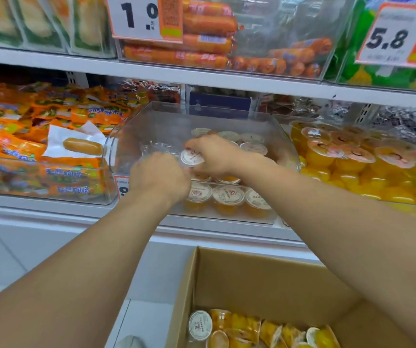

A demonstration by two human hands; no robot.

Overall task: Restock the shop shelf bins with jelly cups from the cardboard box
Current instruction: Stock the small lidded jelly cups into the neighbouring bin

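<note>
Brown cardboard formed the box (264,280) nearest the camera, open at the bottom right, with orange jelly cups (247,330) lying jumbled in its bottom, some on their sides and one showing its white lid. Both bare forearms reached up and away from there to the shelf (51,209).

The left hand (159,175) was inside the clear bin (151,126), knuckles toward the camera and fingers curled; what they held, if anything, was hidden behind the hand and blurred. The right hand (214,154) was just beside it, fingers bent round a white-lidded cup (191,156) held tilted with its lid facing the camera, above the cups already in the bin. A front row of three cups (227,199) stood upright against the bin's front wall, more lids showing behind the hands.

Left of that bin, another held orange packets (38,136). To the right, a bin was piled with yellow cups (347,162). On the shelf above lay orange sausages (201,38) behind a price tag (144,18), and a second tag (395,36) hung at the far right.
</note>
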